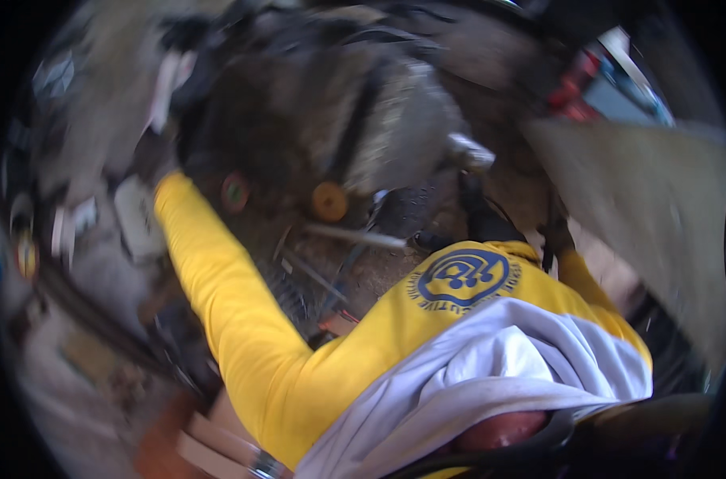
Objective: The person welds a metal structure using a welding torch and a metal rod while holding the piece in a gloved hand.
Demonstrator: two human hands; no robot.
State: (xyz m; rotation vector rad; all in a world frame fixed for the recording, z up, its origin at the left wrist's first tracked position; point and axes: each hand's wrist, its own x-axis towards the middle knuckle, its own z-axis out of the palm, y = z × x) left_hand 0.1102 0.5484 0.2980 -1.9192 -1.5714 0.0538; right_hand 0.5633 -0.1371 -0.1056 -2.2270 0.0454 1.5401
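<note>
My left arm, in a yellow sleeve, reaches out to the far left. Its hand [151,153] is dark and smeared by motion, so its fingers cannot be made out. Just beyond that hand is a long pale thing [165,89] with a reddish side; whether the hand touches it I cannot tell. A pale, rounded box-like thing [137,219] lies beside the left wrist. On the right, my bent arm ends in a dark, blurred right hand [556,235], close to the edge of a large grey sheet [658,199]. Any grip there is hidden.
A yellow-orange disc [329,201] and a smaller red-rimmed disc [235,192] sit in the middle, near a pale rod [355,235]. Behind them stands a blurred grey block [407,128]. A silvery cylinder [469,153] lies right of it. Red gear [572,89] is at the far right.
</note>
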